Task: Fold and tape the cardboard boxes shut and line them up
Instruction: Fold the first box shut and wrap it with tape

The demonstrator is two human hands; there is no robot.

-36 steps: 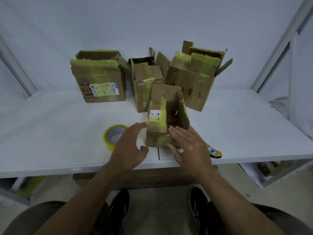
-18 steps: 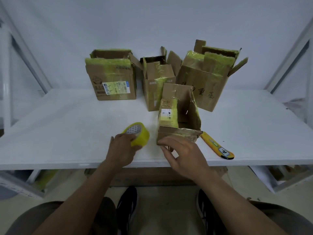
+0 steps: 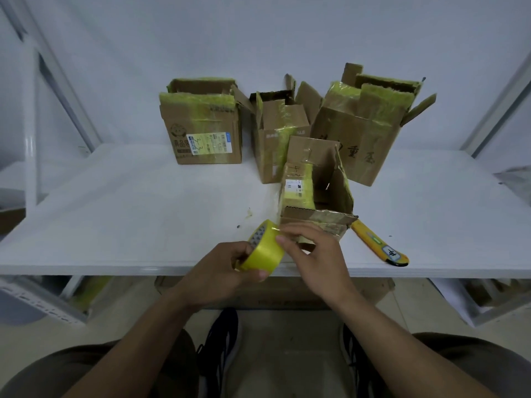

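Character "重" on box [image 3: 359,133] beyond tape [image 3: 263,254]

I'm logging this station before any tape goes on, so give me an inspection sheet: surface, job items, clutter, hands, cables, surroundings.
Surface: white table, a few small marks near the front.
Job's things: small box at the front edge, flaps open; left box, middle box and right box behind it, all open, with old yellow tape on them; yellow tape roll held over the table's front edge.
Clutter: yellow utility knife lying right of the small box.
Hands: left hand grips the tape roll; right hand has fingertips on the roll's upper edge, pinch unclear.
Cables: nothing seen.
Surroundings: white backdrop, metal frame post, cardboard under the table.
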